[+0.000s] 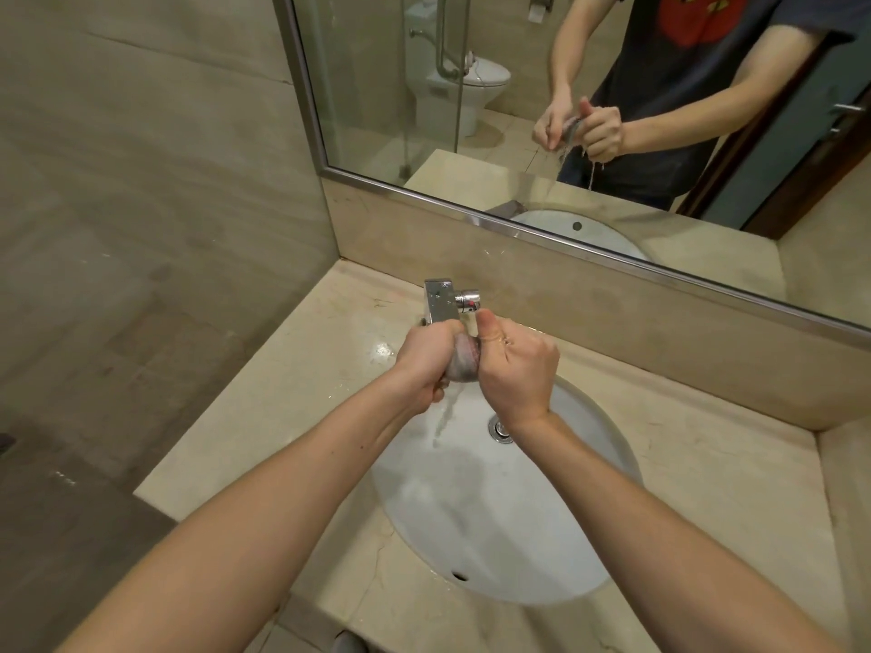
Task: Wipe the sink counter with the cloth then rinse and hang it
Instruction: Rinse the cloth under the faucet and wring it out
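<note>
1. Entering from the lower edge, the left forearm (264, 511) and right forearm (660, 520) extend forward over the sink basin (495, 534), a white oval bowl set under the beige stone counter (301, 407).
2. Overflow hole (459, 576): in the near wall of the bowl. Drain (500, 428): in its floor, partly covered by the right wrist.
3. Left hand (426, 358): fingers curled tightly round the left end of the cloth (464, 359), knuckles uppermost.
4. Right hand (516, 369): fingers closed round the right end of the cloth, thumb raised and pointing away from the person.
5. Cloth: grey, wrung into a tight wad between the two fists, held in the air above the far part of the bowl, just in front of the faucet (443, 301).
6. Water (445, 412): a thin stream falls from the cloth into the bowl, left of the drain.
7. Faucet: chrome, with a square body and a round knob on its right side, mounted on the counter behind the bowl. The counter beside it is wet and glossy.
8. Mirror (377, 87): metal-framed, above a stone backsplash (612, 318). It reflects both hands gripping the cloth with drips below them, a dark T-shirt, a toilet (471, 87) and a glass partition.
</note>
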